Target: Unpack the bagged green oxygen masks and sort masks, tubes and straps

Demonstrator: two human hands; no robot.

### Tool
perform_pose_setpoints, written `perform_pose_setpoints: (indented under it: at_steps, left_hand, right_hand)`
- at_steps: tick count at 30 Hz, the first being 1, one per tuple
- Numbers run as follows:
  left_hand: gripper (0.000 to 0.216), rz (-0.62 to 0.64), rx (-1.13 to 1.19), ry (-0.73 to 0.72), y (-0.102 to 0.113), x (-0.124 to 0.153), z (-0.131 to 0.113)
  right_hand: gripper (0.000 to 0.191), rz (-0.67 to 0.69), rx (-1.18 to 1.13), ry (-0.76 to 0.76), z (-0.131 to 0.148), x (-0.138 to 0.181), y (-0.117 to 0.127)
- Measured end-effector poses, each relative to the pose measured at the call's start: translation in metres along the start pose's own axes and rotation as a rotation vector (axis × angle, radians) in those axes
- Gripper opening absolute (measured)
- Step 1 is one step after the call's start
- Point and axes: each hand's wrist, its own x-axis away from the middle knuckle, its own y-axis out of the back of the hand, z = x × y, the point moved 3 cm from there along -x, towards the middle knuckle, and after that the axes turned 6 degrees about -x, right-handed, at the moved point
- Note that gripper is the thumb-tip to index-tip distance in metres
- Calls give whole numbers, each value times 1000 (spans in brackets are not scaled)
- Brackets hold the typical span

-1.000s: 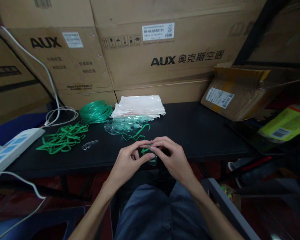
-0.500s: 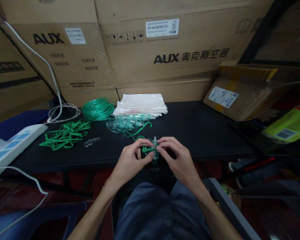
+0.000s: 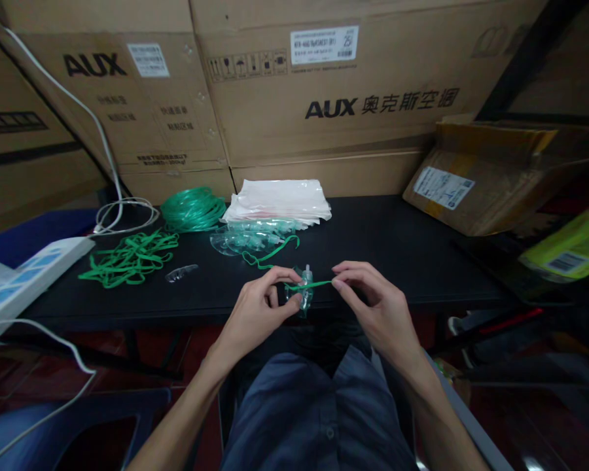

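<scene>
At the table's front edge my left hand (image 3: 256, 306) is closed on a small clear-green plastic oxygen mask (image 3: 307, 298), its pale spout pointing away from me. A green elastic strap (image 3: 318, 284) runs across the mask, drawn straight to the right. Its right end is pinched between thumb and fingertips of my right hand (image 3: 380, 302), which is apart from the mask. Just beyond lie several more clear-green masks (image 3: 255, 237), with a loose green strap trailing toward my left hand. The strap's left end is partly hidden by my fingers.
Further left are a heap of green straps (image 3: 130, 257), a coil of green tubing (image 3: 192, 209) and a small clear plastic piece (image 3: 180, 273). White plastic bags (image 3: 279, 199) are stacked behind. A power strip (image 3: 34, 278) stands left, an opened carton (image 3: 436, 180) right.
My right hand has moved right, away from the mask, drawing the green strap out taut. My left hand keeps its hold on the mask. The view has shifted slightly.
</scene>
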Motion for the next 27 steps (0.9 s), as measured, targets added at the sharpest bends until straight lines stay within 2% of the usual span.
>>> perform_pose_setpoints:
  at_steps: [7,12,13,16,21,24,27]
  left_hand:
    - [22,-4,4,9,0,0,0]
    - [23,18,69,10,0,0,4]
    - [24,23,92,11,0,0,4]
    - [29,45,141,23,0,0,3]
    - [35,89,220,48,-8,-2,-1]
    - [39,128,212,29,-10,-7,-4]
    - [46,165,60,-27,2,-16,-11]
  right_hand:
    - [6,-45,9,-14,1,0,13]
    - [8,38,-42,-54,-5,3,-2]
    - [10,48,-68,-94,-7,2,-6]
    - [38,77,-105,-214,-11,0,-16]
    - [65,210,-41,-278,-13,-8,-21]
    - [66,230,-165,-311,-16,-13,-19]
    - [61,216,-234,-300,-20,-18,-13]
